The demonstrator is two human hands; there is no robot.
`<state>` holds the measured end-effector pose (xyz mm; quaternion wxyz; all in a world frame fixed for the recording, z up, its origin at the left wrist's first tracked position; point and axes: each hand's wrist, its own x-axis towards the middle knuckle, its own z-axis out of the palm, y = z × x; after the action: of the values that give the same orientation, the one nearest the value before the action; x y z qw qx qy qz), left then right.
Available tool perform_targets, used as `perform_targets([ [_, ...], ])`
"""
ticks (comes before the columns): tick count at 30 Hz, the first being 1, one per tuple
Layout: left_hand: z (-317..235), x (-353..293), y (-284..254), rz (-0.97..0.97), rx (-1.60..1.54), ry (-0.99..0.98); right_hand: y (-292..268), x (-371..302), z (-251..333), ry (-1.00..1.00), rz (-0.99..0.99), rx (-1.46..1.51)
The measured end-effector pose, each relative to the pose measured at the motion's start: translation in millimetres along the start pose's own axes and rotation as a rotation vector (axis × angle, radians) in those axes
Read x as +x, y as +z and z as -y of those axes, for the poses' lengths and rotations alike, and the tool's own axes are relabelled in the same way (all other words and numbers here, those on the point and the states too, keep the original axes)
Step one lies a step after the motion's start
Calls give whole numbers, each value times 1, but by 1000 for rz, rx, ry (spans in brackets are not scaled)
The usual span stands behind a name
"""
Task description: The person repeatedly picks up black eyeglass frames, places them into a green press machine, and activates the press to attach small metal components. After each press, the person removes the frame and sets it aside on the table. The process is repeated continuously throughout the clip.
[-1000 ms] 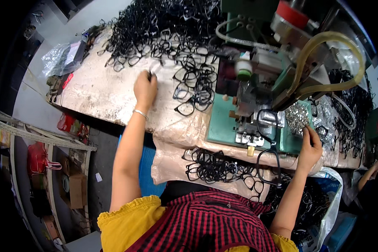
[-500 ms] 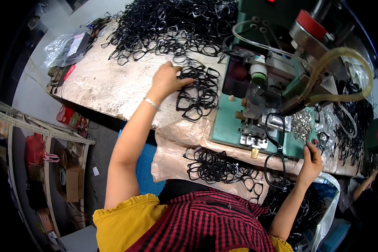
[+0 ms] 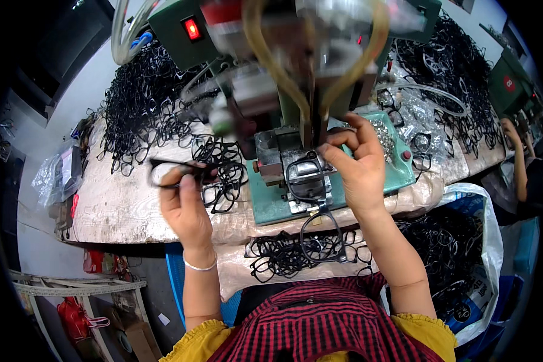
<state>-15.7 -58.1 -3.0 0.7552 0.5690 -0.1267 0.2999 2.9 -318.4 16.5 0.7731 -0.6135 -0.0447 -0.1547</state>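
Observation:
My left hand (image 3: pixel 186 208) pinches a black eyeglass frame (image 3: pixel 158 163), lifted beside a small heap of frames (image 3: pixel 224 175) on the table; it is blurred. Another black eyeglass frame (image 3: pixel 320 209) is at the metal jig (image 3: pixel 271 158) of a green bench press, one rim against the jig and the other hanging toward me over the front edge. My right hand (image 3: pixel 363 166) is at the jig, thumb and fingers brought together by this frame's upper end, below the press head. What lies between those fingertips is hidden or too small to name.
Small metal parts (image 3: pixel 385 140) lie on the press's green base (image 3: pixel 271 215). Large piles of black frames (image 3: pixel 142 99) cover the table behind. More frames (image 3: pixel 277 256) rest on my lap cloth. A white sack (image 3: pixel 493 232) stands right. Another person's hand (image 3: pixel 513 134) shows far right.
The view has swung right. My left hand has picked up a frame from the small heap. My right hand has gone from beside the metal parts to the jig.

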Motion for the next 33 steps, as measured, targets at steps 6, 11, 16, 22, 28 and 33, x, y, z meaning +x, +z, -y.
perform_targets([
  [6, -50, 51, 67, 348, 221, 372, 20, -10, 25, 172, 3, 226],
  [11, -51, 13, 69, 663, 396, 389, -26, -17, 31, 70, 136, -102],
  [16, -21, -3, 85, 889, 503, 631, -134, 1, -45, -135, -360, -622],
  [22, -22, -10, 80, 833, 500, 587, -104, -12, -39, -182, -167, -1473],
  [28, -36, -48, 49, 547, 794, 470, -98, 4, -49, -346, -188, -1434],
  [33, -10, 25, 14, 324, 1130, 328, -103, 8, -44, -432, -237, -1325],
])
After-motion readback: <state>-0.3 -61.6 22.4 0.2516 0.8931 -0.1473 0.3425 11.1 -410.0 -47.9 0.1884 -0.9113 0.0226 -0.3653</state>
